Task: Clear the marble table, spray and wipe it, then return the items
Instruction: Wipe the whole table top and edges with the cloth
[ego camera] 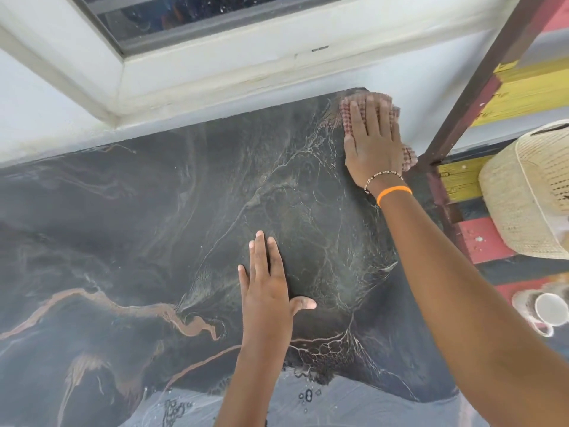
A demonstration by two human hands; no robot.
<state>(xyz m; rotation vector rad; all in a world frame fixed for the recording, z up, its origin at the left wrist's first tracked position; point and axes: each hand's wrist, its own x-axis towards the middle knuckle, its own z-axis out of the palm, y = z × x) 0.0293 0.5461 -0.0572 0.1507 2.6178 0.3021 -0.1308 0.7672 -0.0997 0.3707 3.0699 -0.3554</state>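
Observation:
The dark marble table [154, 229] with white and copper veins fills the view, and nothing else stands on it. My right hand [372, 143] lies flat with straight fingers on a pink knobbly cloth [349, 114] at the table's far right corner, pressing it onto the marble. Part of the cloth shows past the fingertips and beside the wrist. My left hand [268, 282] rests flat on the marble near the middle, fingers straight, thumb spread, holding nothing.
A white wall and window frame [172, 72] run along the table's far edge. A dark metal shelf post [480, 75] stands just right of the cloth. Further right are a woven straw basket [523, 192] and a white cup [551, 309] on a painted surface.

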